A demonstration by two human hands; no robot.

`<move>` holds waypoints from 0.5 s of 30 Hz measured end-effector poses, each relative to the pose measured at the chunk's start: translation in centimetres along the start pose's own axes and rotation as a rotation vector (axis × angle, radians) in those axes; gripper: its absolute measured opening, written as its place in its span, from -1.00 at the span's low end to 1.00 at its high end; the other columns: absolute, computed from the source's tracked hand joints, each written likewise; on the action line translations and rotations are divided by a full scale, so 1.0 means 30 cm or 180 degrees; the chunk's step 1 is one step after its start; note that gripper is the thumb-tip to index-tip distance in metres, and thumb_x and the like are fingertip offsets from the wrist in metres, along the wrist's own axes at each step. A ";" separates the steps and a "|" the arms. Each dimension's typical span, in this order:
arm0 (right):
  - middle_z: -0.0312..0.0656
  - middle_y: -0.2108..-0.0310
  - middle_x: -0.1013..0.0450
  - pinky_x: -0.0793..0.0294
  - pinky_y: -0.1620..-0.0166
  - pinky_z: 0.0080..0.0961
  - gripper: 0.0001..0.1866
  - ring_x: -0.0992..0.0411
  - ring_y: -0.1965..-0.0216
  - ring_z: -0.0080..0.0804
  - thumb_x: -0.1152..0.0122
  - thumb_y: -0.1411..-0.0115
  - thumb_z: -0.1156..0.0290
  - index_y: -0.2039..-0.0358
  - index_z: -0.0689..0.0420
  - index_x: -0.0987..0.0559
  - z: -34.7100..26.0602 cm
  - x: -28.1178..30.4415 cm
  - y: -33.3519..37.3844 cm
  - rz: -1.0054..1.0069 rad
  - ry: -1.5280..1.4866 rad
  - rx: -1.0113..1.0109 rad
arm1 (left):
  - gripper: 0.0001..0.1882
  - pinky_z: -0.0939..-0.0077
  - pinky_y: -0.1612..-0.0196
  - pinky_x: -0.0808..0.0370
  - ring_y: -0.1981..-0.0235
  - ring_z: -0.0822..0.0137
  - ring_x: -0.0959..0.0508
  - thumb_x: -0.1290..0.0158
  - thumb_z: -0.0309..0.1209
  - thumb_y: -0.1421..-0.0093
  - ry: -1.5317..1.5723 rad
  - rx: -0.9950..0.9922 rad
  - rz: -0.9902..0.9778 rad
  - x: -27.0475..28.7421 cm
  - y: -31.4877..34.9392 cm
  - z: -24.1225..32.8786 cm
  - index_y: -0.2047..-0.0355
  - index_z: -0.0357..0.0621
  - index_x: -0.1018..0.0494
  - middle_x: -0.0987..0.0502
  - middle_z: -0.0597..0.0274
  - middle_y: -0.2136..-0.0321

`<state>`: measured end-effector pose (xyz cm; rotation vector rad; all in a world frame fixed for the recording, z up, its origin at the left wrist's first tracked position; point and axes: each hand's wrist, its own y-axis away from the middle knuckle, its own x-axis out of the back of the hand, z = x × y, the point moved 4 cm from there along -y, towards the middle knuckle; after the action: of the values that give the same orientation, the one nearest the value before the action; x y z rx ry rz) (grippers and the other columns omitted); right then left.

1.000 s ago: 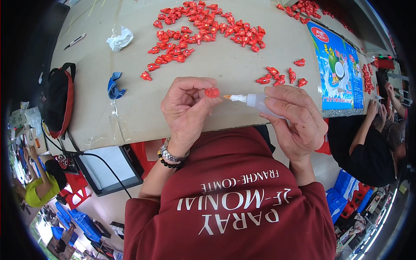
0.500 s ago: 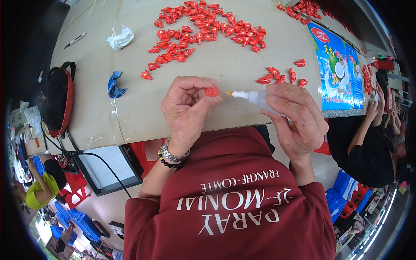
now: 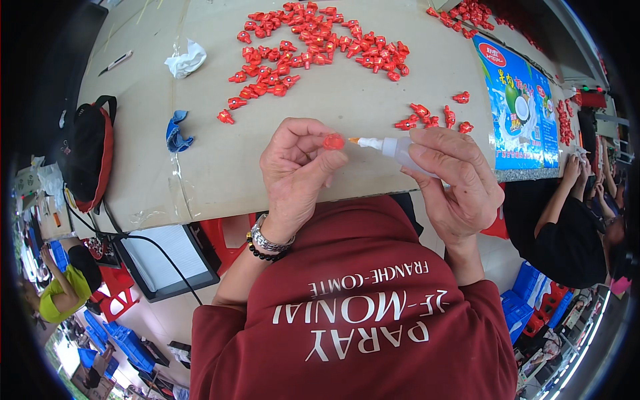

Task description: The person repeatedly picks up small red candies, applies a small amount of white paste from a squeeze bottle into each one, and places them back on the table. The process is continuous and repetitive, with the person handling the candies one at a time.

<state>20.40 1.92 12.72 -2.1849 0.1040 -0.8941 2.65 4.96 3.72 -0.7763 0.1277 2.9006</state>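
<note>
Between the thumb and fingers of my left hand (image 3: 297, 167) is a small red plastic piece (image 3: 333, 141), pinched just over the table's near edge. My right hand (image 3: 460, 177) is closed round a translucent squeeze bottle (image 3: 401, 152) with a white neck and a thin amber tip. The bottle lies nearly level, its tip pointing left and very close to the red piece; whether they touch I cannot tell. Beyond my hands, a large loose pile of similar red pieces (image 3: 313, 37) covers the far middle of the table. A smaller group of red pieces (image 3: 427, 119) lies beyond my right hand.
A crumpled white tissue (image 3: 186, 60), a blue scrap (image 3: 177, 132) and a utility knife (image 3: 116, 63) lie at the left. A black and red bag (image 3: 91, 157) hangs over the left edge. A blue printed sheet (image 3: 517, 103) covers the right side. Other people work at both sides.
My left hand has shifted a little to the right, bringing the red piece closer to the bottle's tip. My right hand and the bottle have barely moved.
</note>
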 end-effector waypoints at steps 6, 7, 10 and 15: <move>0.00 0.33 -0.54 -0.56 0.25 -0.43 -0.70 -0.54 0.30 -0.23 -0.42 0.20 0.65 0.37 0.28 -0.57 -0.002 0.001 0.002 0.0011 0.0005 -0.0028 | -0.73 0.79 0.60 -0.30 0.56 0.66 -0.42 -0.14 -0.66 -0.06 0.0016 0.0053 -0.0008 0.004 0.003 -0.006 0.23 -0.23 -0.36 -0.56 0.20 0.36; 0.00 0.33 -0.54 -0.56 0.25 -0.44 -0.69 -0.54 0.29 -0.24 -0.43 0.20 0.64 0.36 0.27 -0.57 -0.001 0.004 0.004 0.0010 0.0003 -0.0032 | -0.73 0.79 0.60 -0.30 0.56 0.66 -0.41 -0.14 -0.66 -0.06 0.0029 0.0052 -0.0023 0.005 0.002 -0.008 0.23 -0.23 -0.36 -0.56 0.20 0.36; -0.07 0.35 -0.52 -0.55 0.28 -0.47 -0.68 -0.52 0.33 -0.26 -0.32 0.19 0.72 0.32 0.27 -0.58 0.006 0.015 0.003 0.0166 -0.0095 -0.0240 | -0.71 0.78 0.63 -0.26 0.61 0.62 -0.38 -0.16 -0.58 -0.09 0.0115 0.0113 -0.0079 0.003 -0.003 -0.011 0.21 -0.20 -0.32 -0.54 0.19 0.38; -0.15 0.21 -0.43 -0.52 0.21 -0.53 -0.59 -0.51 0.23 -0.34 -0.17 0.07 0.80 0.13 0.32 -0.48 0.125 0.017 0.016 0.0555 -0.1476 -0.1743 | -0.73 0.77 0.65 -0.21 0.69 0.59 -0.31 -0.17 -0.53 -0.10 0.0367 0.0393 -0.0166 0.006 0.002 -0.022 0.24 -0.19 -0.33 -0.54 0.17 0.39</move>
<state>23.22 3.73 10.93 -2.7799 0.3377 -0.2548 2.81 4.83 3.05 -0.9104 0.2909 2.7682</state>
